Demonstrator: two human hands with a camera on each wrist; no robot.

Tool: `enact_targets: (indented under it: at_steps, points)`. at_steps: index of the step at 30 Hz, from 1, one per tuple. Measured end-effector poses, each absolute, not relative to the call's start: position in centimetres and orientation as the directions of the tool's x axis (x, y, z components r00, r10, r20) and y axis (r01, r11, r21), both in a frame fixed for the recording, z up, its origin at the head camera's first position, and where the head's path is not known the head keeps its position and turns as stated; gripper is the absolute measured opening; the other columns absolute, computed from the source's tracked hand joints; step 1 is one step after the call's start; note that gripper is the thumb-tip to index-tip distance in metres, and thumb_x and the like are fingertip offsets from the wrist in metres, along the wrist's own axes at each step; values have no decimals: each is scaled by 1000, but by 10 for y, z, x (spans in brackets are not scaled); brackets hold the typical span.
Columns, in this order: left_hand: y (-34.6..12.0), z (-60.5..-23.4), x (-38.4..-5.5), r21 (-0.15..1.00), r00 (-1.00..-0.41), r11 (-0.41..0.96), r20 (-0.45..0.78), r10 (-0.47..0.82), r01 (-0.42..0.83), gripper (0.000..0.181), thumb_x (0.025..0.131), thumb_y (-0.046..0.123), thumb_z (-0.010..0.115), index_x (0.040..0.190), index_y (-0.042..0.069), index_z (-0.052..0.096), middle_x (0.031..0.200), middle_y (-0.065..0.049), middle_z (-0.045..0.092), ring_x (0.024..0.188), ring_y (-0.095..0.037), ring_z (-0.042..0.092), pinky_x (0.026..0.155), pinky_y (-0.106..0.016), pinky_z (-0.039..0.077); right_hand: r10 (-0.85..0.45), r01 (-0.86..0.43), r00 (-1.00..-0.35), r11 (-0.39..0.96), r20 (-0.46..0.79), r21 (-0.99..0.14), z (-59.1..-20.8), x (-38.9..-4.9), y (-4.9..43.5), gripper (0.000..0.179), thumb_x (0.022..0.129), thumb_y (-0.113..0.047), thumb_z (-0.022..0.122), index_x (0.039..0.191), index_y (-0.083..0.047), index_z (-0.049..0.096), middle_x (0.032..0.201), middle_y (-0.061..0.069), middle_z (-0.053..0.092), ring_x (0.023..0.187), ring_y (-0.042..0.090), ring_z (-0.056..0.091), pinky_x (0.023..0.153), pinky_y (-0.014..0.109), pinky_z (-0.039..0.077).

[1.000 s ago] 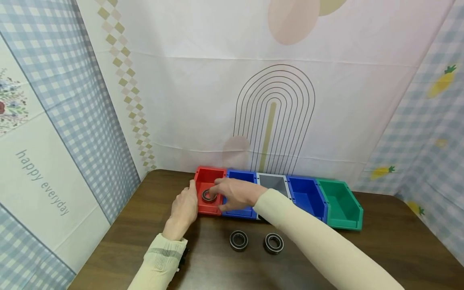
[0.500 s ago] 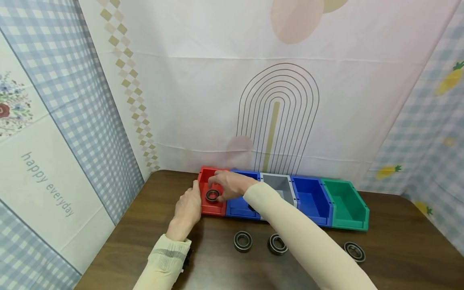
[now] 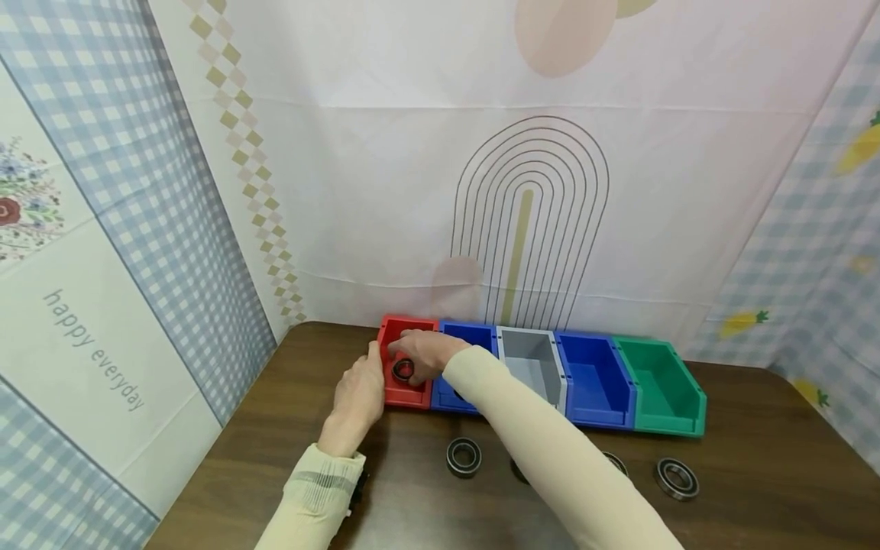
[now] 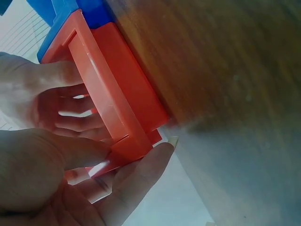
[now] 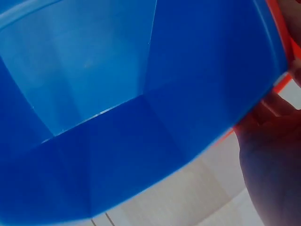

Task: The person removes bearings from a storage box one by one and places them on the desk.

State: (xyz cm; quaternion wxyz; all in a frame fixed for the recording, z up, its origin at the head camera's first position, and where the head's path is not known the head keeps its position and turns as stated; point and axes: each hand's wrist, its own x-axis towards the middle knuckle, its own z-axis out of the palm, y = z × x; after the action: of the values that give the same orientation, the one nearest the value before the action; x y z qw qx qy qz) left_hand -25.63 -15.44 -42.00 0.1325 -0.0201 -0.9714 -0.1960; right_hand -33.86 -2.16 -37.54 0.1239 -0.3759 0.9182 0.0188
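Note:
In the head view my left hand [image 3: 359,393] grips the left wall of a red bin [image 3: 409,397]. The left wrist view shows its thumb and fingers on either side of the red rim. My right hand [image 3: 429,354] reaches into that same bin from the right, over the neighbouring blue bin [image 3: 455,401]. Its thumb and curled fingers pinch a dark ball bearing [image 3: 398,376] low in the red bin. The bearing is partly covered by the fingers. From the right wrist, the blue bin [image 5: 117,155] fills most of the view, with the right hand [image 5: 270,155] at the edge.
Right of the blue bin stand a grey bin [image 3: 532,374], a second blue bin [image 3: 596,418] and a green bin [image 3: 670,424], side by side. On the wooden table [image 3: 412,512] lie bearings [image 3: 451,461], another bearing [image 3: 663,480] farther right, and others partly behind the right sleeve [image 3: 550,458].
My right hand has moved left and deeper into the red bin, closing round the bearing. The left hand keeps its grip. Bearings on the right came into view as the right arm shifted left.

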Motion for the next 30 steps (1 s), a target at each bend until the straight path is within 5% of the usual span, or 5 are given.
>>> enact_targets:
  at_steps: [15,30]
  points:
    - [-154,-421,-258,383,-957,918,288,-14,102,40,89,-11,61,124,-2,44,96,-24,67,83,-45,70,68,-55,57,-606,-648,-747,756,-275,94,-389,-340,-41,56,89,-10,76,138,-29,59,139,-1,65,105,14,65,100,35,56]
    - [-153,-421,-257,405,-956,910,291,-36,88,38,90,-10,59,124,0,44,96,-25,67,83,-46,70,67,-55,57,-645,-680,-710,732,-281,37,-386,-344,-42,49,87,-8,78,130,-23,63,131,0,66,106,14,60,102,33,54]
